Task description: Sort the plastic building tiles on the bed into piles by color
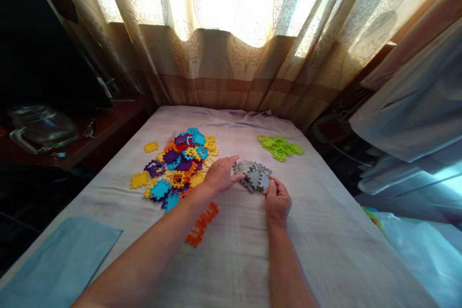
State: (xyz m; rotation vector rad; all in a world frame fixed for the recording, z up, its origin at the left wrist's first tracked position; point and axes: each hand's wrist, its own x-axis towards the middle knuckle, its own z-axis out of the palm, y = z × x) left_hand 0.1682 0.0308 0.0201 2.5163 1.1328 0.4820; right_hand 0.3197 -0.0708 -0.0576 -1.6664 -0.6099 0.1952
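A pile of grey interlocking plastic tiles (249,173) with notched edges lies on the sheet in front of me. At its left side is my left hand (221,176), thumb and fingers apart, holding nothing that I can see. My right hand (277,199) pinches the edge of a flat grey tile (263,180) at the pile's right side. Left of my hands spreads a larger heap of mixed tiles (184,166) in blue, purple, yellow, orange and red. An orange group of tiles (202,225) lies beside my left forearm.
Green tiles (279,147) form a separate pile at the back right of the sheet-covered surface (238,260). A light blue cloth or sheet (68,250) lies at the front left. On the dark side table stands a glass jug (41,125). Curtains (231,62) hang behind.
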